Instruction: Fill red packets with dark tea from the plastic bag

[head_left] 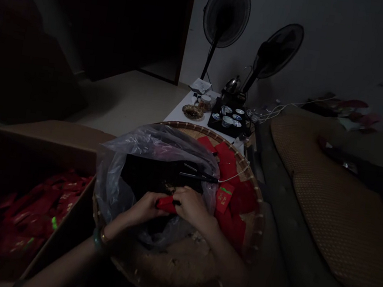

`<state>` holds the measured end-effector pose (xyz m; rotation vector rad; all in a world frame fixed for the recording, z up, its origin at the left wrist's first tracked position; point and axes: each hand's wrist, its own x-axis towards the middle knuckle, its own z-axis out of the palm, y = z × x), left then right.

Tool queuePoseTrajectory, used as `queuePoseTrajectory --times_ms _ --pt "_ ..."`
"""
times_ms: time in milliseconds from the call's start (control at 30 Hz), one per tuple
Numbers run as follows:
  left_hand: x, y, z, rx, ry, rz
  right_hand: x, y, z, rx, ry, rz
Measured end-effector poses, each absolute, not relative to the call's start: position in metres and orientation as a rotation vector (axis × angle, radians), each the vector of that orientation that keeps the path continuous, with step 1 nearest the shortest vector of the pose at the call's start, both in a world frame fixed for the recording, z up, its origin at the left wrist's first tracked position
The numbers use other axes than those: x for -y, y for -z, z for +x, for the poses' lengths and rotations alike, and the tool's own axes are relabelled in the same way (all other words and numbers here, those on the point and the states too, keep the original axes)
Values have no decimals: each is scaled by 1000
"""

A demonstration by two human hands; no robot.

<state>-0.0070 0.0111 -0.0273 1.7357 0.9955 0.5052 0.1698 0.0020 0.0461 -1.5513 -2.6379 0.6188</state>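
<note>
A small red packet (166, 203) is held between both hands above the open mouth of a clear plastic bag (110, 184). My left hand (146, 207) grips its left end, with the fingers closed. My right hand (190, 203) is closed on its right end, the thumb and fingers bent over it. Dark contents, too dim to name, fill the bag. Just beyond my right hand lies a black two-armed tool (201, 176) with a white cord, resembling a hair straightener. Several flat red packets (224, 197) lie to the right on a round woven tray (172, 281).
At left stands a cardboard box (53, 136) with many red packets (40, 207) inside. Behind the tray, a white table (177, 113) bears a black tea tray (214, 123) with cups. Two fans (227, 13) stand at the back. A woven mat (326, 196) covers the seat at right.
</note>
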Motion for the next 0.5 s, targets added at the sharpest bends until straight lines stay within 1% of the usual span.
queuePoseTrajectory --times_ms 133,267,500 --pt "-13 32 -6 -936 -548 1591 -4 -40 178 2516 -606 -1364" --pt "-15 30 -5 -897 -584 1513 -2 -47 184 2398 -598 -1190" --pt "-12 20 -5 -888 -611 1448 6 -66 188 2254 -631 -1087"
